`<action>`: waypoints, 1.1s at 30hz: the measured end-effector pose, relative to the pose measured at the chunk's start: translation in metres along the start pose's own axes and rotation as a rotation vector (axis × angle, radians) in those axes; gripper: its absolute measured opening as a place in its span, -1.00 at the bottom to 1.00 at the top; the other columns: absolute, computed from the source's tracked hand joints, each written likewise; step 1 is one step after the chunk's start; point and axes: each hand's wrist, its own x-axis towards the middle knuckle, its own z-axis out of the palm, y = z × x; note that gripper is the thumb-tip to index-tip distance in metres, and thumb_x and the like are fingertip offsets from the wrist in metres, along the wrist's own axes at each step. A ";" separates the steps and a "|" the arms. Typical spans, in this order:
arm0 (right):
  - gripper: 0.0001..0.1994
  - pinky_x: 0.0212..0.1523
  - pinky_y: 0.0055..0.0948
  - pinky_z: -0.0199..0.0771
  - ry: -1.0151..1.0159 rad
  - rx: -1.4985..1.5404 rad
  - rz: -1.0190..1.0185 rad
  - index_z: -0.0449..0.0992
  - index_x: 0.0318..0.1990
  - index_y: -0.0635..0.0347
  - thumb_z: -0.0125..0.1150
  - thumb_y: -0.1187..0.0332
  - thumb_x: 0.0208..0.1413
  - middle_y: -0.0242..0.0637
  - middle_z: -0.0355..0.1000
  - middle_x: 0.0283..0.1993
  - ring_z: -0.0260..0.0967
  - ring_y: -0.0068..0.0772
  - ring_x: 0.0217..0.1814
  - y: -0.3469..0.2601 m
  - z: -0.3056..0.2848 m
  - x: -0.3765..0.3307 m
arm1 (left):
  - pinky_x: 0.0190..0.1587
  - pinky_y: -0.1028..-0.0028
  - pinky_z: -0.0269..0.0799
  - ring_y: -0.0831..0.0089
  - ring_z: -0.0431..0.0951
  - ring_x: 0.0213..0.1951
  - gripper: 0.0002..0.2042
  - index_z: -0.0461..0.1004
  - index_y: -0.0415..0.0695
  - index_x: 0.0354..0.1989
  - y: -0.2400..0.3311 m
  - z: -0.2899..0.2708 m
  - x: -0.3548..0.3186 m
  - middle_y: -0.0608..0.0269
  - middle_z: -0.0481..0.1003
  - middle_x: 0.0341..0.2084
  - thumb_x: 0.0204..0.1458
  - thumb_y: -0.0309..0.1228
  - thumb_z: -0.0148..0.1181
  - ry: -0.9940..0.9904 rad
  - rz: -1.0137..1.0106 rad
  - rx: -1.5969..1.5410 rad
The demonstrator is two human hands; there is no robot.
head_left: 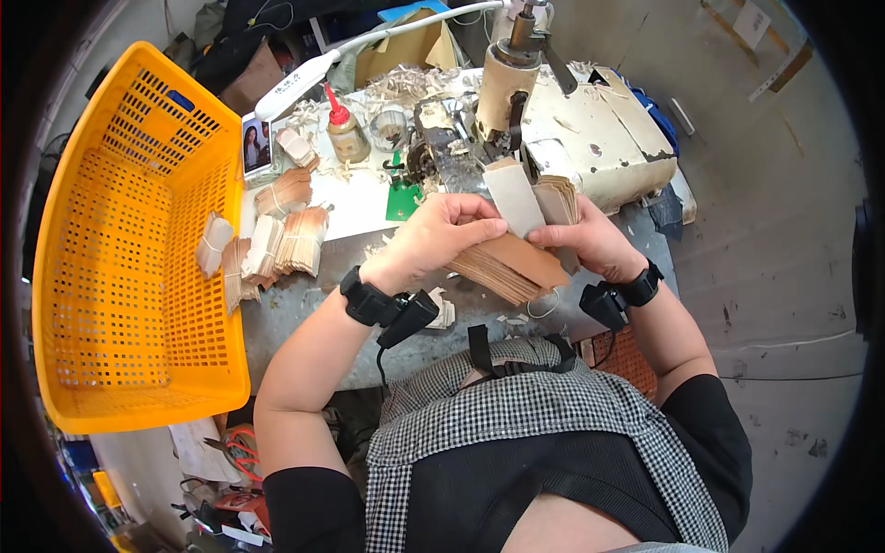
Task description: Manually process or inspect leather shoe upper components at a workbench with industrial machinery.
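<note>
My left hand (444,229) is closed on a thick stack of tan leather strips (516,265), held slanting over the table's front edge. Its thumb also rests at the lower part of a single pale strip (514,198) that stands up between my hands. My right hand (595,241) is closed round a smaller bundle of strips (556,197), its thumb reaching the pale strip and the stack. The palms and most fingertips are hidden behind the strips. Just beyond my hands stands a worn cream machine (590,138) with an upright post (509,88).
A yellow plastic basket (138,378) stands at left, with tied strip bundles (300,241) beside it on the table. Behind them are a red-capped bottle (348,134), a clear round container (388,129) and a white lamp arm (396,32). Shavings (406,85) litter the back.
</note>
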 end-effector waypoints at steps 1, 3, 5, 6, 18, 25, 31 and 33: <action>-0.62 -0.22 -0.59 0.43 0.029 0.008 0.027 0.45 -0.05 0.28 0.37 0.42 -0.04 -0.38 0.48 -0.21 0.41 -0.62 -0.26 0.002 -0.003 0.001 | -0.21 0.68 0.37 0.76 0.47 -0.30 -0.84 0.54 -0.19 -0.28 0.000 0.000 -0.001 0.42 0.55 -0.35 0.13 -0.35 0.20 0.005 -0.004 0.008; -0.68 -0.32 -0.63 0.41 0.088 0.025 0.080 0.47 -0.10 0.26 0.36 0.43 -0.03 -0.43 0.47 -0.29 0.38 -0.66 -0.35 0.003 -0.011 0.003 | -0.20 0.68 0.37 0.76 0.48 -0.30 -0.86 0.53 -0.18 -0.27 0.001 0.002 -0.003 0.43 0.55 -0.35 0.14 -0.37 0.19 0.013 -0.011 0.025; -0.76 -0.42 -0.64 0.36 0.125 0.058 0.058 0.49 -0.18 0.22 0.34 0.43 -0.01 -0.48 0.43 -0.38 0.33 -0.70 -0.44 0.001 -0.007 0.005 | -0.14 0.65 0.38 0.70 0.50 -0.25 -0.89 0.51 -0.16 -0.25 -0.003 -0.005 -0.006 0.37 0.55 -0.30 0.13 -0.40 0.19 -0.018 -0.031 0.020; -0.77 -0.41 -0.62 0.36 0.124 0.060 0.042 0.49 -0.18 0.23 0.33 0.43 0.01 -0.49 0.43 -0.39 0.34 -0.69 -0.41 0.001 -0.008 0.006 | -0.12 0.63 0.38 0.68 0.50 -0.23 -0.89 0.51 -0.16 -0.24 -0.006 -0.009 -0.008 0.34 0.56 -0.28 0.13 -0.41 0.18 -0.034 -0.041 0.017; -0.60 -0.19 -0.27 0.44 0.201 -1.210 -1.127 0.46 -0.15 0.24 0.29 0.53 -0.29 -0.19 0.41 -0.20 0.41 -0.11 -0.21 0.027 -0.005 0.033 | 0.07 0.53 0.37 0.57 0.49 -0.07 -0.74 0.48 -0.16 -0.04 -0.004 -0.037 -0.026 0.22 0.49 -0.02 0.08 -0.44 0.21 -0.026 0.078 -0.128; -0.67 -0.19 -0.30 0.42 0.129 -1.344 -1.119 0.48 -0.15 0.25 0.18 0.46 -0.18 -0.20 0.41 -0.19 0.40 -0.18 -0.22 0.044 -0.012 0.037 | 0.04 0.58 0.37 0.63 0.48 -0.08 -0.61 0.41 -0.20 0.12 -0.015 -0.039 -0.030 0.32 0.48 -0.03 0.08 -0.45 0.19 0.023 0.045 -0.048; -0.66 -0.19 -0.31 0.41 0.125 -1.218 -1.112 0.47 -0.13 0.25 0.17 0.47 -0.16 -0.20 0.41 -0.19 0.39 -0.17 -0.22 0.045 0.000 0.040 | 0.03 0.59 0.37 0.64 0.48 -0.10 -0.64 0.45 -0.19 0.08 -0.016 -0.049 -0.036 0.35 0.49 -0.06 0.08 -0.43 0.21 0.089 0.020 -0.076; -0.69 -0.19 -0.30 0.40 0.139 -1.215 -1.108 0.47 -0.16 0.25 0.16 0.48 -0.15 -0.21 0.40 -0.22 0.39 -0.17 -0.23 0.044 0.007 0.043 | 0.04 0.59 0.36 0.65 0.47 -0.09 -0.64 0.45 -0.18 0.08 -0.016 -0.052 -0.038 0.35 0.49 -0.05 0.08 -0.43 0.21 0.123 0.047 -0.113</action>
